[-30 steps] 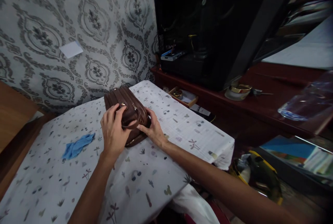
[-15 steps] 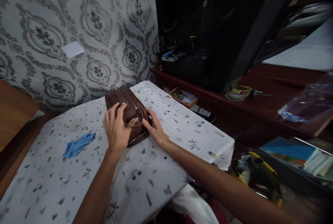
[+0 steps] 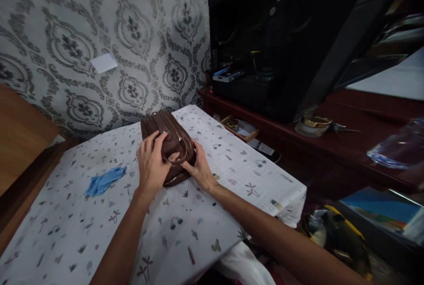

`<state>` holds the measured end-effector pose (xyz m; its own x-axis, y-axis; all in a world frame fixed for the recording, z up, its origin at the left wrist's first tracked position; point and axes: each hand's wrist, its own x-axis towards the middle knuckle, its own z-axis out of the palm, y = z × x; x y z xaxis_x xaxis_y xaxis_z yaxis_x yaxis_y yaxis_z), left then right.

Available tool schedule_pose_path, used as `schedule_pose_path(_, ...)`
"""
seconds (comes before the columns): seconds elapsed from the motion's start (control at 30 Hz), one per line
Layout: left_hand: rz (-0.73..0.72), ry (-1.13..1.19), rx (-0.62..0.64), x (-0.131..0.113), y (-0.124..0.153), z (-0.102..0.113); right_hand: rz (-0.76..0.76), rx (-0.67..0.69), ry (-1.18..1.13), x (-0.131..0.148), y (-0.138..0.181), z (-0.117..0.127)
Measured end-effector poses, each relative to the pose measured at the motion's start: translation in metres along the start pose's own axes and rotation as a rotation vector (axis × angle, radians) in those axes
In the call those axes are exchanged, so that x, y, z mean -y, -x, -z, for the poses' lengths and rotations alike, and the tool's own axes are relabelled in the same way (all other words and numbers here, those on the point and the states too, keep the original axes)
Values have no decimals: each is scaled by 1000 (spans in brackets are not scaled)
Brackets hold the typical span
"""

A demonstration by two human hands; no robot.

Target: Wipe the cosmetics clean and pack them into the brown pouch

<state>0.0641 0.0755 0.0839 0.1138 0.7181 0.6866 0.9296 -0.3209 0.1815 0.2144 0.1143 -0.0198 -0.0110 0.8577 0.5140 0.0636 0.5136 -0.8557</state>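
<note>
A brown leather bag [image 3: 170, 143] with gold zips and a snap button lies on the cloth-covered table [image 3: 109, 236]. My left hand [image 3: 152, 159] grips its left side, fingers over the top near the button and thumb by the loop of the strap. At the bag's right side, my right hand [image 3: 200, 165] holds on with its fingers behind the edge and the thumb in front. The bag's underside and part of its near end are hidden. A crumpled blue cloth [image 3: 104, 181] lies on the table to the left of my hands.
A dark red stand [image 3: 281, 137] with a large black TV [image 3: 265, 46] runs along the right. On it are a tape roll [image 3: 313, 125] and a clear plastic item [image 3: 394, 148]. A small drawer [image 3: 240, 129] stands open. Wallpaper covers the wall behind; a wooden panel [image 3: 23, 126] is at left.
The whole view has shifted slightly, so the scene sits further right. Both hands keep their hold on the bag, with hardly any change in their grip.
</note>
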Motion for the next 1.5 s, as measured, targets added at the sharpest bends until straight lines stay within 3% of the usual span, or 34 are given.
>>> schedule_pose_path(0.07,-40,89,3,5,2,11,-14,-14,8,0,0,-1)
schedule_pose_path(0.23,-99,104,-150,13,9,31,-50,-15,-15,2,0,-2)
schedule_pose_path(0.53,63,294,-144,16,4,26,-44,-8,-1,3,0,-1)
schedule_pose_path(0.9,-233,76,-51,10,14,39,-32,-7,11,4,-1,0)
schedule_pose_path(1.17,-242,-141,-2,-15,8,35,0,-7,39,4,-2,1)
schedule_pose_path(1.5,-293,-75,-15,-46,8,16,25,17,45,7,-1,4)
